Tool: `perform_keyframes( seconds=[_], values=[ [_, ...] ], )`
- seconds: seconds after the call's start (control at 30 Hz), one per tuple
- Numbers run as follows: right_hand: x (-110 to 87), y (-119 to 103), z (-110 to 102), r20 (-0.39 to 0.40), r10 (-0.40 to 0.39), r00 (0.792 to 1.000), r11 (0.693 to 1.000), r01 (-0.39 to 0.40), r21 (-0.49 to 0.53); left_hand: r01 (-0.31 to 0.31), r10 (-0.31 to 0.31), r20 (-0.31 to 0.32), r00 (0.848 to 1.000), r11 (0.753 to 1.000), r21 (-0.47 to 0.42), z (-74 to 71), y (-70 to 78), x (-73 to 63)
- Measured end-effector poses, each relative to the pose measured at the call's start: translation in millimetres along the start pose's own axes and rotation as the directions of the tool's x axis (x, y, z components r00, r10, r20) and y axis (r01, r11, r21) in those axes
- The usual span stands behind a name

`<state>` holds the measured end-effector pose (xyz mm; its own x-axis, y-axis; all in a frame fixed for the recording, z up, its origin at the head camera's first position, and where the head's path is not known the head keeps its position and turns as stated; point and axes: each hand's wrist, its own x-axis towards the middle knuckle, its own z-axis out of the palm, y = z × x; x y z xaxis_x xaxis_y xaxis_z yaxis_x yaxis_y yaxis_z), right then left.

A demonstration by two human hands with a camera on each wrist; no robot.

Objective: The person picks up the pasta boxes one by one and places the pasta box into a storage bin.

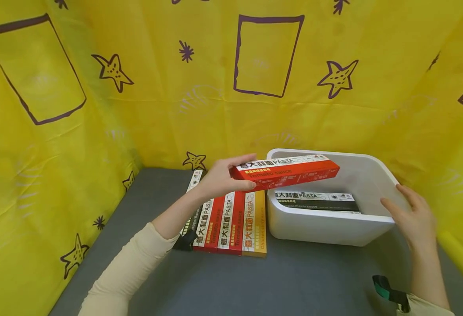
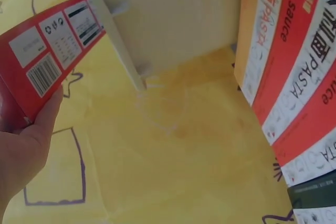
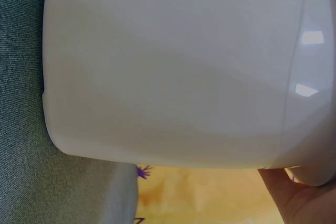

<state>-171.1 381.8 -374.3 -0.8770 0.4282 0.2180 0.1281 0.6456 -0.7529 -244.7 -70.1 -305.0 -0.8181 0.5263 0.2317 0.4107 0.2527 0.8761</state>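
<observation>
My left hand point(image 1: 224, 177) grips one end of a red tomato sauce pasta box point(image 1: 294, 170). It holds the box slightly tilted above the left part of a white plastic bin point(image 1: 322, 228). In the left wrist view the box's barcode end point(image 2: 44, 59) faces the camera. At the bin's right rim, my right hand point(image 1: 417, 217) pinches the wall between thumb and fingers. The right wrist view is mostly the bin's outer side point(image 3: 168, 72). A black pepper flavor sauce box point(image 1: 318, 201) lies inside along the near wall; whatever lies under it is hidden.
Left of the bin, pasta boxes lie side by side: a yellow chicken curry box point(image 1: 260, 228), two red tomato sauce boxes and a dark pepper box point(image 1: 196, 175), partly behind my left arm. A yellow patterned cloth point(image 1: 215, 109) surrounds the grey table point(image 1: 286, 281).
</observation>
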Motion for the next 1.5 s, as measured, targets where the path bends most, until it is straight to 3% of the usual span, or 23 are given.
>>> perform_keyframes(
  seconds=[0.17,0.37,0.57,0.77,0.87,1.1,1.23,1.33,1.47,1.5],
  values=[
    [-0.1,-1.1,0.5,-0.006,-0.011,1.000,1.000,0.011,0.007,-0.040,0.028,0.080,0.996,0.989,0.145,12.3,1.2,25.3],
    [0.7,-0.4,0.7,0.000,-0.009,1.000,1.000,0.009,0.011,-0.084,0.032,0.180,0.983,0.953,0.291,27.1,5.2,51.5],
    [0.4,-0.8,-1.3,0.003,-0.015,1.000,1.000,0.015,0.000,-0.125,0.032,0.259,0.965,0.928,0.350,43.7,6.7,78.8],
    [-0.9,-2.4,-1.2,-0.011,-0.031,0.999,0.999,0.031,-0.009,-0.151,0.044,0.289,0.956,0.921,0.358,59.7,1.2,98.9],
    [-0.9,-2.4,-1.2,-0.013,-0.032,0.999,0.999,0.032,-0.014,-0.169,0.051,0.309,0.950,0.913,0.370,66.9,0.5,106.9],
    [-1.0,-2.0,-1.1,-0.007,-0.027,1.000,0.999,0.027,-0.016,-0.212,0.046,0.346,0.937,0.861,0.462,79.2,0.2,120.2],
    [-1.1,-1.7,-0.6,-0.012,-0.023,1.000,1.000,0.023,-0.019,-0.239,0.035,0.396,0.918,0.844,0.480,81.9,1.7,126.5],
    [-1.3,-1.5,0.0,-0.012,-0.014,1.000,1.000,0.014,-0.018,-0.281,0.064,0.406,0.912,0.818,0.502,81.3,2.6,130.4],
    [-0.9,-0.1,0.3,-0.004,-0.002,1.000,1.000,0.002,-0.015,-0.326,0.145,0.359,0.922,0.792,0.516,77.9,2.8,130.5],
    [-0.6,0.0,0.0,-0.006,0.001,1.000,1.000,-0.001,-0.011,-0.331,0.163,0.347,0.924,0.795,0.508,76.8,2.8,129.6]
  ],
)
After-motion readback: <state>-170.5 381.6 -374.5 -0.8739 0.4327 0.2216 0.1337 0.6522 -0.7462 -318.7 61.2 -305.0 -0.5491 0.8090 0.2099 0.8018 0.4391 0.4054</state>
